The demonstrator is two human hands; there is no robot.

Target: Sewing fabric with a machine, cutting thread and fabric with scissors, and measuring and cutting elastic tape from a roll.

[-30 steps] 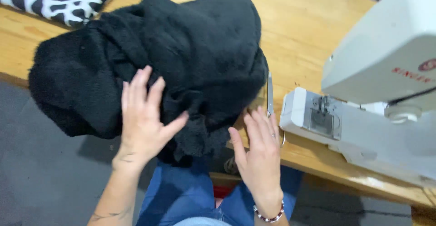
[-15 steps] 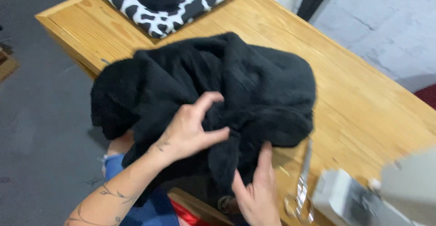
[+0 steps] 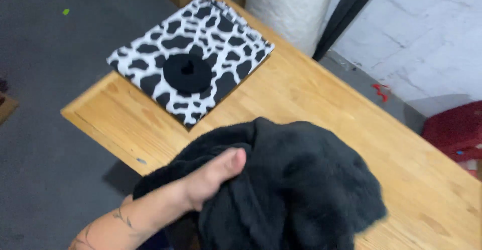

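Fleece, black and thick, is what we have bunched in a heap (image 3: pixel 301 189) at the near edge of the wooden bench (image 3: pixel 321 99), part of it hanging over the side. We judge that the overhang could drag the heap off to the grey floor (image 3: pixel 45 129), since our grip takes only one fold. Our left hand (image 3: pixel 211 177) lies on its near side, forearm coming up from below, thumb on top and fingers buried in the pile, closed on a fold. Our right hand is out of sight. Further back lies a folded cow-print fabric (image 3: pixel 201 44) with a black fabric ring (image 3: pixel 187 72) on it.
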